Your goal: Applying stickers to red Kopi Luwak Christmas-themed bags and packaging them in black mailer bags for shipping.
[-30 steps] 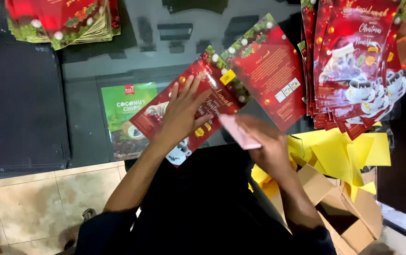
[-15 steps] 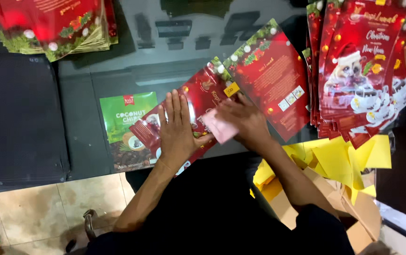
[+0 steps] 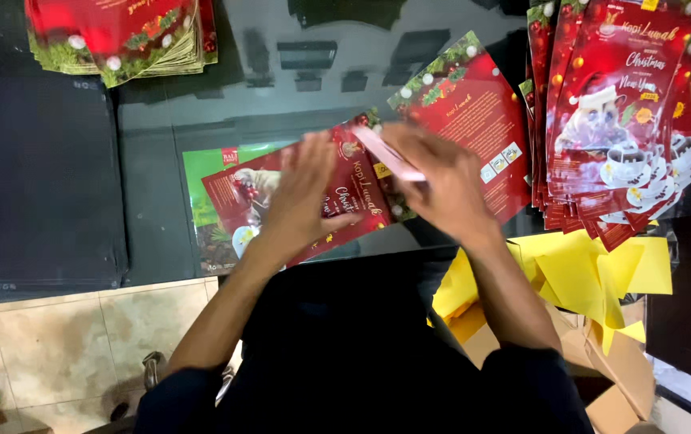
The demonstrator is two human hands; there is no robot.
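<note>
At the far left I see a dark mat [image 3: 44, 173] lying flat on the glass tabletop [image 3: 157, 153], and above it, at the top edge, a fanned stack of red pouches [image 3: 120, 36] with green and white trim. Below the table edge there is beige tiled floor [image 3: 80, 329].

Moving right, a green pouch [image 3: 209, 201] lies flat on the glass, mostly covered by a red holiday-print pouch [image 3: 345, 193] that lies tilted across it. My left hand [image 3: 301, 201] rests on that red pouch with its fingers spread flat, pressing down on it rather than closing around anything.

Just to the right, my right hand [image 3: 442, 189] is above the upper end of the same pouch. Its fingers are pinched on a thin pink strip [image 3: 386, 153], which slants up and to the left from the hand over the top edge of the pouch. The motion blur keeps me from telling whether the strip touches the pouch.

Behind the right hand lies a second red pouch [image 3: 474, 120], back side up, angled toward the top of the view. Further right, an overlapping row of red pouches [image 3: 619, 120] shows an animal in a santa hat and white cups. Below them, loose yellow sheets [image 3: 594, 273] spill over an open cardboard box [image 3: 603, 378] at the lower right.
</note>
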